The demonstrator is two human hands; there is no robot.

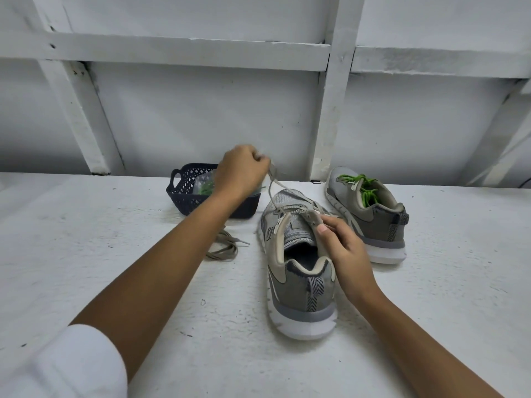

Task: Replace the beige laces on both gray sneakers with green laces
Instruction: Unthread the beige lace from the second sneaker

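Mid-counter, the left hand (pixel 241 170) pinches the beige lace (pixel 273 183) in curled fingers, raised above the nearer gray sneaker (pixel 298 282). The right hand (pixel 344 254) pinches its eyelet flap between thumb and fingers. A hard tug may jam the lace in an eyelet or tip the sneaker.

Our left arm reaches far, the left hand (pixel 241 170) raised, its fingers (pixel 260 160) curled tight on the beige lace (pixel 270 182). Nearer and to the right, our right hand (pixel 343 254) pinches the sneaker (pixel 298 285) collar.

no legible text, dark marking (pixel 269 232) on the near gray sneaker's (pixel 298 285) side, too blurred to read
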